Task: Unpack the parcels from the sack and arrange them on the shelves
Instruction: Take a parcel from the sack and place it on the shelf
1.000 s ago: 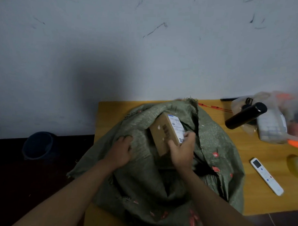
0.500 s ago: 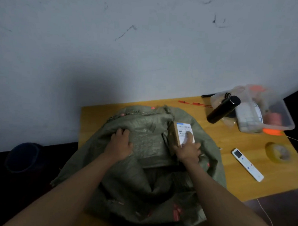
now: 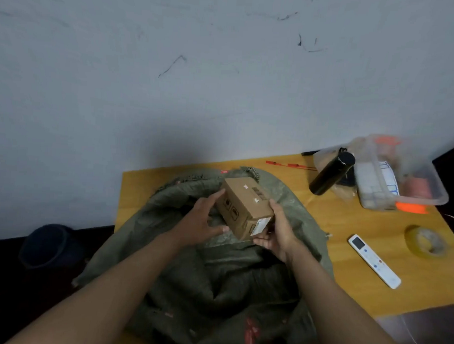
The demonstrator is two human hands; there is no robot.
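Both hands (image 3: 278,232) apparently cradle box (image 3: 245,207).

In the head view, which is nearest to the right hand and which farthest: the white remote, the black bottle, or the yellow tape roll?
Measured from the right hand:
1. White remote, on the table just to its right.
2. Black bottle, farther back and to the right.
3. Yellow tape roll, near the table's right edge.
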